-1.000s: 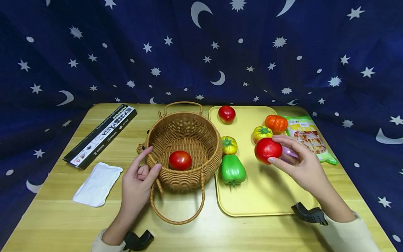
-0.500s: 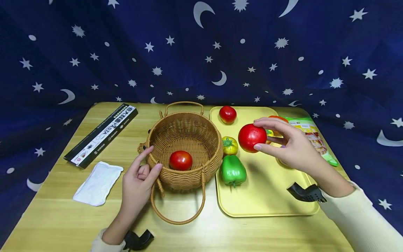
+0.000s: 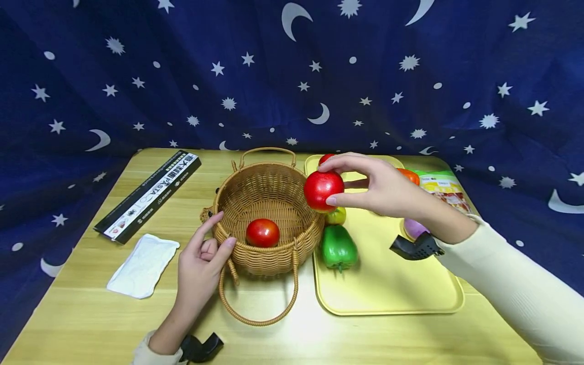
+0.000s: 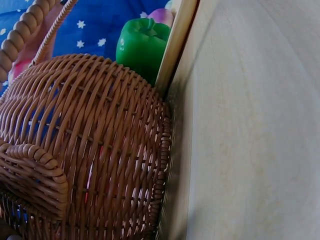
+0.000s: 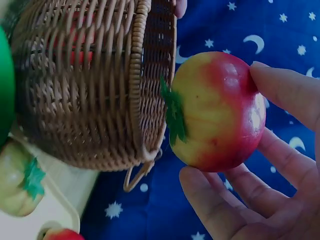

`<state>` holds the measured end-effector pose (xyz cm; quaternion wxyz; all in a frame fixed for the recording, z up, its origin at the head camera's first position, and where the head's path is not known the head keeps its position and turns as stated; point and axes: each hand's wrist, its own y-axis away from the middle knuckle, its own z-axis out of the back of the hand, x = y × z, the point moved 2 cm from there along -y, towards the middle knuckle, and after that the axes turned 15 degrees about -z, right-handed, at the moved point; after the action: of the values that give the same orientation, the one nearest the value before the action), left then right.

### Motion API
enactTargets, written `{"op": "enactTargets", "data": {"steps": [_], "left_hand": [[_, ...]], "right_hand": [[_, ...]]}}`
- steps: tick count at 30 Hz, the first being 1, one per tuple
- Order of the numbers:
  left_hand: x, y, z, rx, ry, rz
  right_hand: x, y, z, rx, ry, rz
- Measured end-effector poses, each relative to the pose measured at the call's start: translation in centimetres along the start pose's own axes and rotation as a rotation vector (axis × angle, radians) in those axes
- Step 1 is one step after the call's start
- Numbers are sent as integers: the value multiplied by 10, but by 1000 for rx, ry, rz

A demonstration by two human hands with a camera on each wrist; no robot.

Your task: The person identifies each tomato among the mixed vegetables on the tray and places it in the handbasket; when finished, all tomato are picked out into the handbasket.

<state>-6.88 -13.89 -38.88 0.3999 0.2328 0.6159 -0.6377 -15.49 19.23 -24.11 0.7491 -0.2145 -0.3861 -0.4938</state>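
My right hand (image 3: 380, 187) pinches a tomato (image 3: 321, 191) between thumb and fingertips, over the right rim of a brown wicker basket (image 3: 269, 259). In the right wrist view this tomato (image 5: 215, 112) shows a yellow, green-leafed end facing the basket's mouth and a red end towards the palm. My left hand (image 3: 198, 266) holds the basket's near-left rim with thumb and forefinger, its other fingers curled. One glossy red tomato (image 3: 262, 232) lies inside. The left wrist view is mostly filled by the woven wall (image 4: 105, 150).
Right of the basket, a yellow tray (image 3: 388, 289) bears a green pepper (image 3: 339, 247), a yellow tomato (image 3: 336, 216), a purple item (image 3: 414, 228) and other produce partly hidden by my right arm. A green food packet (image 3: 442, 187) lies beyond. At left are a black pasta box (image 3: 148, 196) and a white packet (image 3: 143, 266).
My right hand has carried the tomato leftward from above the tray's right part to the basket's right rim. The left hand and basket have stayed in place.
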Motion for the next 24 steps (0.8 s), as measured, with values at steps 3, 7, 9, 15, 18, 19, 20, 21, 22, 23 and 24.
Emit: {"op": "enactTargets", "data": {"steps": [3, 7, 9, 15, 18, 19, 20, 21, 22, 23, 24], "left_hand": [[0, 0, 1, 2, -2, -7], [1, 0, 1, 1, -2, -12], [1, 0, 1, 0, -2, -14], [1, 0, 1, -3, -2, -15], [2, 0, 1, -3, -4, -12], [2, 0, 1, -3, -3, -11], [2, 0, 1, -2, -3, -11], [2, 0, 1, -1, -3, -10], [2, 0, 1, 0, -3, -8], [2, 0, 1, 0, -2, -8], [2, 0, 1, 1, 1, -8]], "right_hand": [[8, -12, -6, 46, 7, 1], [17, -25, -13, 75, 24, -1], [20, -32, -16, 82, 40, 9], [24, -56, -29, 150, 27, 11], [27, -67, -36, 178, 37, 9], [27, -71, -38, 183, 49, 11], [28, -74, -40, 184, 62, 10], [29, -76, -41, 185, 76, 11], [30, -79, -43, 188, 85, 9], [31, -82, -45, 188, 97, 8], [31, -86, -47, 196, 100, 5]]}}
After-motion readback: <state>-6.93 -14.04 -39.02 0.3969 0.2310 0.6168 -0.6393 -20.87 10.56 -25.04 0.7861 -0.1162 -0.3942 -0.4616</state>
